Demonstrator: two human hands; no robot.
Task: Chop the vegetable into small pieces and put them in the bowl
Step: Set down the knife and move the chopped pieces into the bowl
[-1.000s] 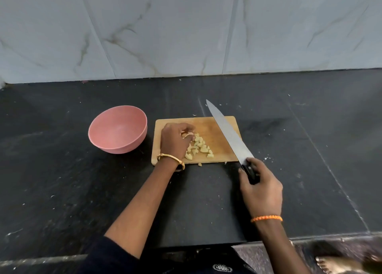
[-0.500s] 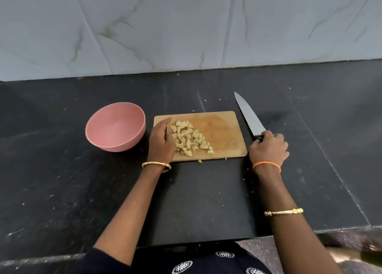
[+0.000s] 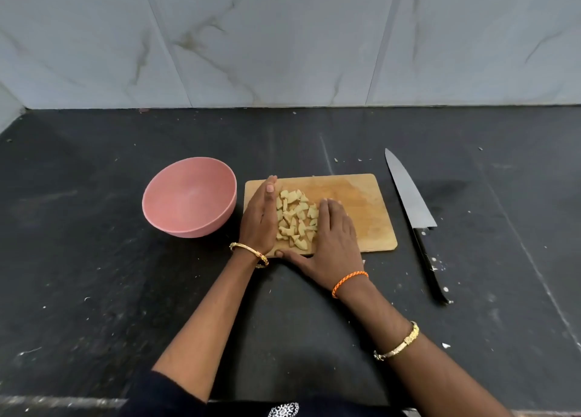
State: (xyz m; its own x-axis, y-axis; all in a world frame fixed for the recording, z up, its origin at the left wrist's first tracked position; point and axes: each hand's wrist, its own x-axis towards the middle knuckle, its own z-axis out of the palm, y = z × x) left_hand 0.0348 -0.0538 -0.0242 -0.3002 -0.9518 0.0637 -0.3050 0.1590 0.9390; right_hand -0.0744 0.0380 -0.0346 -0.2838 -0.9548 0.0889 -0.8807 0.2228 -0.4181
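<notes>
A heap of small pale yellow vegetable pieces [image 3: 295,217] lies on the left half of the wooden cutting board [image 3: 361,206]. My left hand [image 3: 261,220] stands on edge against the heap's left side, fingers straight. My right hand [image 3: 334,243] rests flat on the board against the heap's right side, its thumb along the board's front edge. The two hands flank the pieces and hold nothing. The pink bowl [image 3: 188,196] stands just left of the board, tilted toward me, with nothing visible inside. The large knife [image 3: 412,209] lies on the counter to the right of the board.
The black stone counter [image 3: 94,275] carries small white specks and scraps, mostly near the knife handle [image 3: 430,265]. A marble-tiled wall [image 3: 283,39] closes the back. The counter's front edge runs just below my forearms.
My right hand laid the knife down on the counter right of the board, let go and moved left to the heap. My left hand turned on edge beside the pieces.
</notes>
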